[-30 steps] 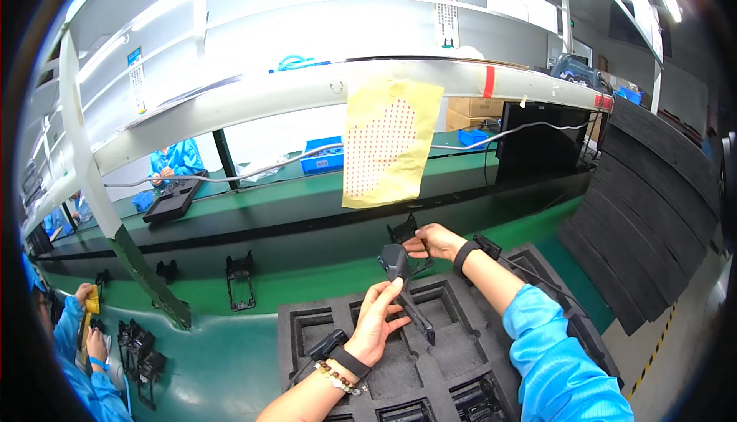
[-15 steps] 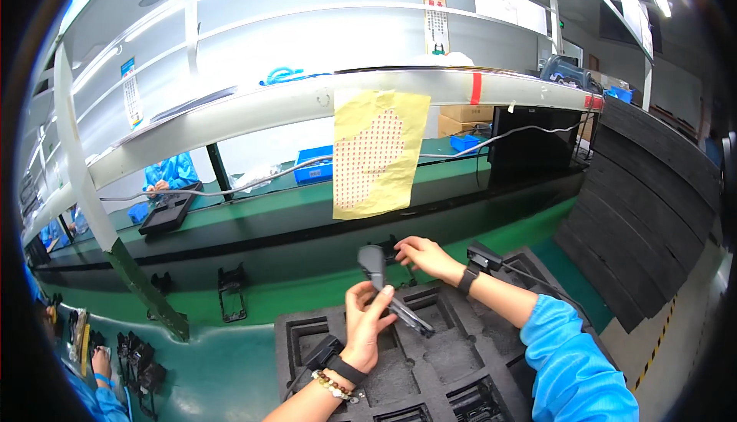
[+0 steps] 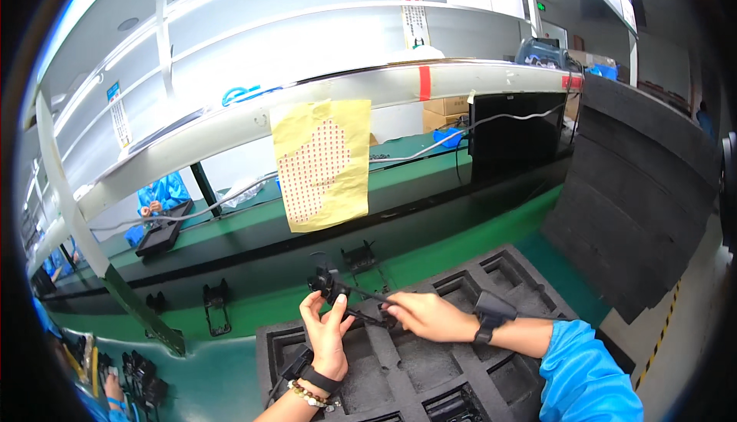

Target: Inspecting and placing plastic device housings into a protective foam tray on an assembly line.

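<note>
Over the tray, my left hand [image 3: 328,339] pinches the base of a black jointed bracket [image 3: 330,284] and keeps it raised. My right hand [image 3: 430,316] is closed around one of its thin dark arms, to the right. The bracket's finer parts are too small to make out. Beneath both hands lies a dark grey foam tray [image 3: 434,364] with square compartments; black parts [image 3: 453,409] sit in a near one. Just beyond the bracket, a black open frame [image 3: 359,256] stands on the green surface. Each wrist wears a black strap with a small black box.
Another black frame [image 3: 216,304] stands farther left, near a slanted post [image 3: 130,299]. A yellow sheet [image 3: 326,168] hangs from the shelf beam ahead. Black foam sheets [image 3: 637,168] are stacked at the right. A co-worker's hand [image 3: 114,387] is by black parts [image 3: 142,376] at lower left.
The bracket has been turned, so its broad grey face no longer shows upright. My right hand has come back from the far frame and closed on the bracket's arm. The view has shifted right.
</note>
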Tool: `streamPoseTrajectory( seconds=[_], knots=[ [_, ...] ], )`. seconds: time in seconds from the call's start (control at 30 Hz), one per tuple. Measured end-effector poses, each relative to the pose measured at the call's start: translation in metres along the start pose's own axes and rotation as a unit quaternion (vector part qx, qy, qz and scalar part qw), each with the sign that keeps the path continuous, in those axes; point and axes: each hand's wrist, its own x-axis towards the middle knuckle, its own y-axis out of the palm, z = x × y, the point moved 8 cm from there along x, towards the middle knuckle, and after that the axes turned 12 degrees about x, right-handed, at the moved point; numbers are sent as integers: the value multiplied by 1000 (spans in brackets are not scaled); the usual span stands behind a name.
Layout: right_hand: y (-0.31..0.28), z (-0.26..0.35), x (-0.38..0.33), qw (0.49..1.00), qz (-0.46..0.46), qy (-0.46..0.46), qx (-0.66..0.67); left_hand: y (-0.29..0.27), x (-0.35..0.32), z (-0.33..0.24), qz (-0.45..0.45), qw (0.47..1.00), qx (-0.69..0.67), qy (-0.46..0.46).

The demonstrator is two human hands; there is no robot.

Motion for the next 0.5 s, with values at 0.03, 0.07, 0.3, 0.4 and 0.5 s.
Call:
streamPoseTrajectory(
  seconds=[0.03,0.07,0.3,0.4,0.5],
  knots=[
    [-3,-14,2,993,9,78,94,-1,0,1,3,1000,9,-1],
    [-10,-28,6,977,1,143,158,-4,1,0,-5,1000,25,14],
    [-81,-125,21,927,-169,226,247,8,6,3,34,997,65,39],
    [-136,-154,28,921,-211,271,183,5,-2,3,52,996,66,30],
    [-182,-200,17,896,-282,306,155,8,3,8,66,995,71,5]
  ],
)
